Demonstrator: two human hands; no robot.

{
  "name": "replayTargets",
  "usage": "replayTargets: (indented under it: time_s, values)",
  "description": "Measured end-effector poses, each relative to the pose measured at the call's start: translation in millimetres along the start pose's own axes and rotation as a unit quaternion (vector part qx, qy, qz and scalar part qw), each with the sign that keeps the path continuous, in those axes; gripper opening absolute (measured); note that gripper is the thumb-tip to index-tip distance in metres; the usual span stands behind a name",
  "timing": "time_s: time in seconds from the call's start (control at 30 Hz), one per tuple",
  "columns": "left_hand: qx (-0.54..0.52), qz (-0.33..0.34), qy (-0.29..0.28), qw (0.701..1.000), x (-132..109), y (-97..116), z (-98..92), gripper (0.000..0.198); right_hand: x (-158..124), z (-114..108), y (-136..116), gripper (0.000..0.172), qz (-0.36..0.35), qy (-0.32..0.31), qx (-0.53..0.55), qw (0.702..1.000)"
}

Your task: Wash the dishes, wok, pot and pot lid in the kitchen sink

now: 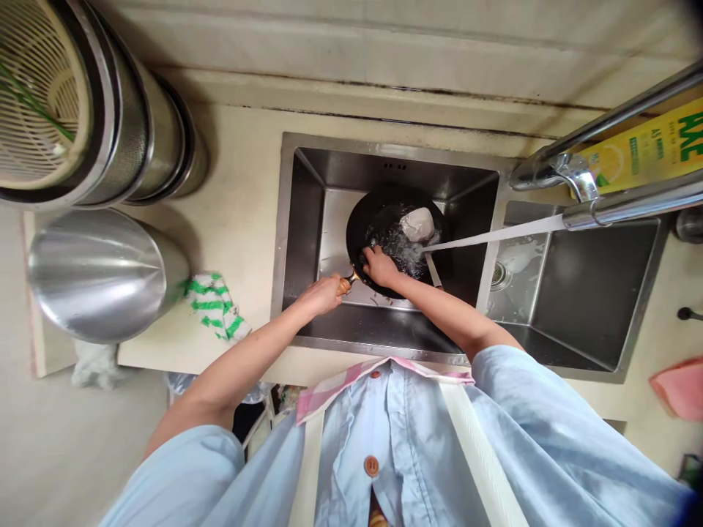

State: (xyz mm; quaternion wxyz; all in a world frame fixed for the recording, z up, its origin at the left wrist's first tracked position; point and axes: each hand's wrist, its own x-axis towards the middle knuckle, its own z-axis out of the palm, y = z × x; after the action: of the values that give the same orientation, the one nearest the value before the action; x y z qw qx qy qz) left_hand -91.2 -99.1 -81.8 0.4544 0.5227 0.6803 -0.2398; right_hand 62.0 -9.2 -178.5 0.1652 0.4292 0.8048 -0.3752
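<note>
A black wok (359,219) with water in it sits in the left sink basin. My left hand (324,294) is closed around its wooden handle (344,285). Inside the wok, my right hand (380,265) reaches to the wall near the handle, its fingers bent. What they hold, if anything, is hidden. A whitish rounded object (418,224) lies in the water beyond that hand; its kind is unclear. Water (494,235) streams from the faucet (615,212) into the wok. A pale strip like a utensil handle (433,271) leans over the wok's near right rim.
The steel double sink (279,241) has a right basin (593,285) with a drain. Stacked colanders and pots (129,124), a steel pot (99,274) and a green-striped cloth (217,306) stand or lie leftward. A yellow bottle (642,150) is behind the faucet; a pink cloth (681,388) lies right.
</note>
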Motion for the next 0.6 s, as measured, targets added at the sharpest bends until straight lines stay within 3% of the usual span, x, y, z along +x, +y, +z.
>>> replayTargets:
  time_s: [0.07, 0.13, 0.23, 0.3, 0.4, 0.53, 0.6]
  values:
    - [0.002, -0.004, 0.004, 1.000, -1, 1, 0.0, 0.035, 18, -13, -1, 0.037, -0.067, 0.043, -0.006, 0.997]
    - [0.002, -0.013, 0.007, 1.000, -3, 2, -0.3, 0.036, 43, -29, 11, 0.040, -0.065, 0.095, -0.029, 0.993]
    - [-0.009, -0.024, 0.010, 1.000, -4, 3, -0.8, 0.036, 66, -42, 37, 0.046, 0.021, 0.146, -0.059, 0.987]
    - [-0.017, -0.023, 0.013, 1.000, -4, 3, -0.9, 0.036, 65, -38, 46, 0.046, 0.098, 0.158, -0.056, 0.981]
    - [-0.015, -0.016, 0.010, 1.000, -3, 2, -0.7, 0.035, 47, -24, 36, 0.043, 0.170, 0.120, -0.013, 0.978]
    - [-0.003, -0.007, 0.012, 1.000, -2, 3, -0.2, 0.035, 20, -24, 12, 0.043, 0.105, -0.003, 0.045, 0.993]
    - [0.002, -0.006, 0.018, 1.000, -2, 3, -0.6, 0.036, 5, -34, 13, 0.040, 0.118, 0.012, 0.051, 0.992]
